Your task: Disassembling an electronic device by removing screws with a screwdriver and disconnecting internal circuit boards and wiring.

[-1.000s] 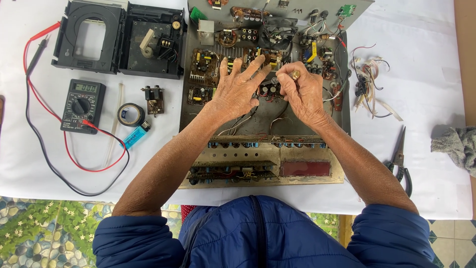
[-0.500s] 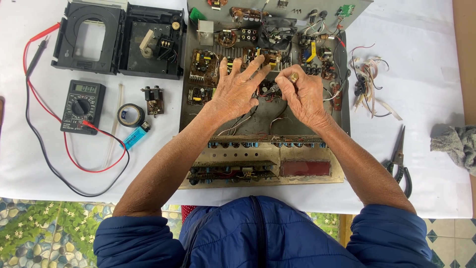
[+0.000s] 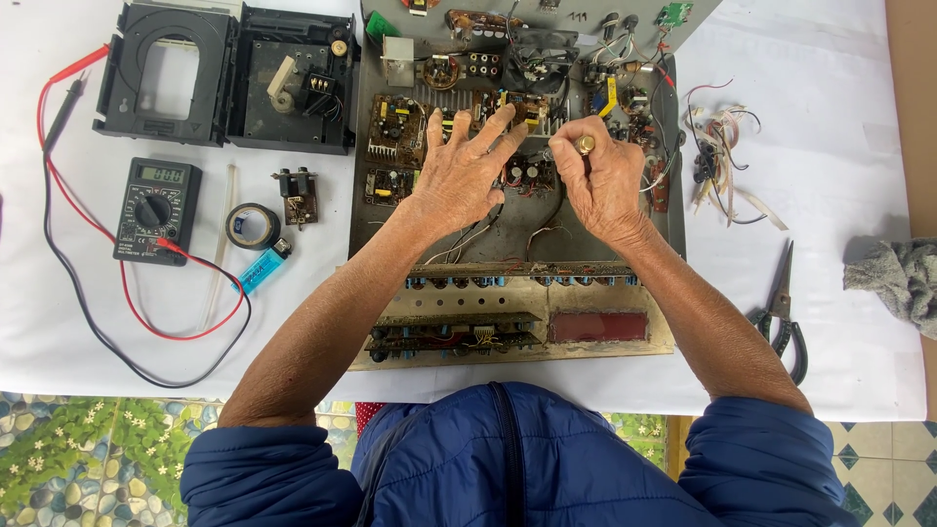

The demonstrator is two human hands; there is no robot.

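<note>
My left hand [image 3: 467,176] lies spread on the open amplifier chassis [image 3: 517,185] mid-bench, my right hand [image 3: 603,185] pinches a brass-capped tool [image 3: 584,145] above it; rigid, heavy, fragile boards, so I'd grip edges.

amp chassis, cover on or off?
Off. The chassis lies open on the white table, its circuit boards and wiring bare. The left hand rests spread on them; the right hand pinches a small brass part.

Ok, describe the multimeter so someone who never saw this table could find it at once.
Start at the open metal chassis in the middle of the white table, then look far left. Below the black plastic housing lies the multimeter: a dark handheld box with a small display and round dial, the only item trailing red and black leads.
</note>
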